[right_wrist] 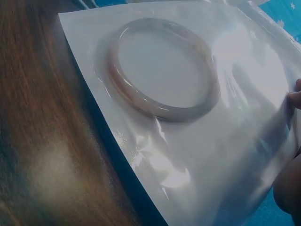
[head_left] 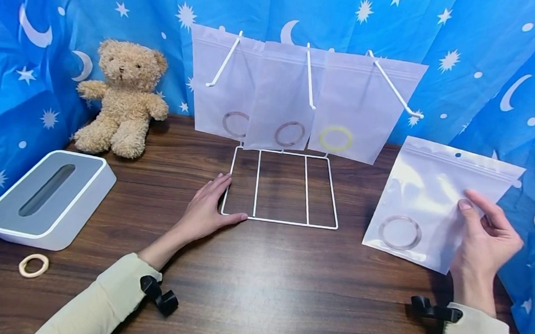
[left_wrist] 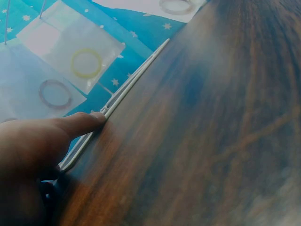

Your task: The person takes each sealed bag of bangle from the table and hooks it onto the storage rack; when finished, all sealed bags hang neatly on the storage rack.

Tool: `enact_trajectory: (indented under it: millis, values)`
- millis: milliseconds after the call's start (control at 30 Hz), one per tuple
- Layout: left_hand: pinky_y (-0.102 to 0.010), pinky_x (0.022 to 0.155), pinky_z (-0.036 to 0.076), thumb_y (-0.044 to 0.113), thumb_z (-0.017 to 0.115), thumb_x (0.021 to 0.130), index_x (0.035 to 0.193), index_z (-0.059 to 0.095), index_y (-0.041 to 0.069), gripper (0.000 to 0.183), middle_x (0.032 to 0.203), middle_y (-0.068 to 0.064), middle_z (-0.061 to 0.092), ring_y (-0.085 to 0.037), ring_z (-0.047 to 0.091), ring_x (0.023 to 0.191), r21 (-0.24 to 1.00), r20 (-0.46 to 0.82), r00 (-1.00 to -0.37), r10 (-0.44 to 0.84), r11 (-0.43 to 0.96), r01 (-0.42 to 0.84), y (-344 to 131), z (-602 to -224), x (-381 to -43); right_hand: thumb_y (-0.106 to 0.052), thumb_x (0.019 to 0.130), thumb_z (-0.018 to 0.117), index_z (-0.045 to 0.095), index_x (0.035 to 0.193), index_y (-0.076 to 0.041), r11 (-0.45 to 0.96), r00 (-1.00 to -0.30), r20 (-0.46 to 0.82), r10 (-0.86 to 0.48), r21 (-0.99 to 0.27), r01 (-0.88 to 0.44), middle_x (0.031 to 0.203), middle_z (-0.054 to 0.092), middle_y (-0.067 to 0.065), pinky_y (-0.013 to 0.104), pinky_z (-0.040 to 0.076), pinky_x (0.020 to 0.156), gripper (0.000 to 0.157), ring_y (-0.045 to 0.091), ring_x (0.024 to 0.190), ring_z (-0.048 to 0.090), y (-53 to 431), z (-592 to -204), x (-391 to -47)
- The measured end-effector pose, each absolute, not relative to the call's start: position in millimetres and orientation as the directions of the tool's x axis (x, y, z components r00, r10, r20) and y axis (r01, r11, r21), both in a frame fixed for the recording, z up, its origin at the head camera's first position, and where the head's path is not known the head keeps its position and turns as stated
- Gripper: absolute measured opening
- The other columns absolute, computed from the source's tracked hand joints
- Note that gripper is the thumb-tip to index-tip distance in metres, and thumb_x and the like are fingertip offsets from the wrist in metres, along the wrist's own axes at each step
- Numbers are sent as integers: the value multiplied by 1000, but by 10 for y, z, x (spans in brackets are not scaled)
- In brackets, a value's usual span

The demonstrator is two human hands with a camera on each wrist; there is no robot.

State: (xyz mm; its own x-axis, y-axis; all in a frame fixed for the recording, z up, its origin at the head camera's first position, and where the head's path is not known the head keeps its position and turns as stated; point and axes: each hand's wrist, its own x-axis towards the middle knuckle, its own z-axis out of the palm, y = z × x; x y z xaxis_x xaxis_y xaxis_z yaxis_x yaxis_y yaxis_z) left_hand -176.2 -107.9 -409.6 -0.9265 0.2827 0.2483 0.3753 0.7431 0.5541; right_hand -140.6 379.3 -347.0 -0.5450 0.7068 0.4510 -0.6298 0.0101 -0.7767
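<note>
My right hand pinches the right edge of a white zip bag and holds it up, tilted, to the right of the wire rack. A round bangle, grey with a brownish part, shows through the front in the right wrist view. My left hand rests at the rack's front left corner, thumb on the front wire and fingers along the left side. Three similar bags hang from the rack's prongs: left, middle and right. The right one shows a yellow bangle.
A teddy bear sits at the back left. In front of it lies a grey and white tissue box, with a beige ring near its front edge. A blue curtain with stars and moons surrounds the wooden table.
</note>
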Motion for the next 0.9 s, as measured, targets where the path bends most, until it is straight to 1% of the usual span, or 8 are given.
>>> enact_trajectory:
  millis: [133, 233, 333, 433, 533, 667, 767, 900]
  values:
    - [-48, 116, 15, 61, 74, 78, 149, 37, 1, 100, 156, -14, 31, -28, 22, 145, 550, 256, -925, 281, 744, 378, -1094, -4094, -1765, 11, 70, 82, 64, 100, 24, -50, -567, 482, 668, -731, -680, 97, 69, 28, 19, 39, 55, 37, 21, 70, 56, 3744, -3445, -1426]
    - [-48, 117, 15, 62, 73, 78, 149, 38, 1, 100, 156, -15, 31, -28, 22, 145, 544, 263, -923, 283, 746, 383, -1100, -4102, -1771, 16, 71, 78, 61, 101, 27, -90, -587, 525, 617, -694, -714, 95, 68, 30, 17, 33, 46, 36, 17, 53, 41, 3675, -3413, -1421]
    - [-47, 117, 16, 62, 73, 77, 149, 38, 1, 100, 155, -15, 32, -27, 23, 145, 542, 265, -921, 284, 746, 387, -1095, -4106, -1775, 22, 72, 73, 58, 101, 31, -145, -617, 556, 557, -666, -732, 92, 68, 30, 17, 26, 40, 34, 16, 46, 31, 3557, -3342, -1391]
    - [-47, 117, 15, 62, 73, 77, 149, 39, 1, 101, 155, -15, 33, -27, 23, 145, 544, 264, -921, 285, 745, 386, -1084, -4110, -1774, 30, 74, 65, 55, 99, 34, -216, -656, 593, 467, -643, -735, 90, 67, 31, 19, 23, 38, 28, 17, 45, 29, 3412, -3250, -1343]
    - [-46, 117, 14, 62, 73, 77, 149, 38, 1, 101, 155, -15, 33, -26, 23, 145, 551, 257, -923, 285, 742, 383, -1075, -4120, -1775, 34, 75, 57, 54, 98, 34, -263, -698, 631, 337, -649, -714, 90, 67, 29, 20, 23, 39, 23, 16, 47, 33, 3251, -3158, -1258]
    - [-46, 117, 13, 63, 73, 78, 150, 37, 2, 101, 155, -13, 33, -25, 21, 146, 555, 248, -926, 284, 742, 376, -1074, -4130, -1779, 32, 77, 56, 57, 98, 32, -219, -714, 674, 187, -680, -699, 93, 67, 27, 21, 31, 43, 20, 19, 56, 48, 2965, -3037, -1161]
    - [-46, 117, 13, 62, 73, 78, 150, 37, 2, 101, 155, -13, 32, -25, 21, 146, 553, 247, -927, 281, 745, 373, -1078, -4132, -1779, 28, 79, 59, 60, 100, 28, -157, -732, 668, 135, -715, -681, 98, 68, 25, 22, 32, 46, 21, 18, 61, 49, 2697, -2942, -1126]
    - [-46, 117, 14, 62, 73, 78, 150, 37, 2, 100, 156, -13, 32, -25, 21, 146, 552, 247, -927, 280, 746, 373, -1084, -4129, -1778, 21, 82, 64, 64, 104, 22, -59, -751, 654, 91, -749, -660, 101, 68, 22, 23, 21, 43, 22, 13, 54, 35, 2371, -2832, -1108]
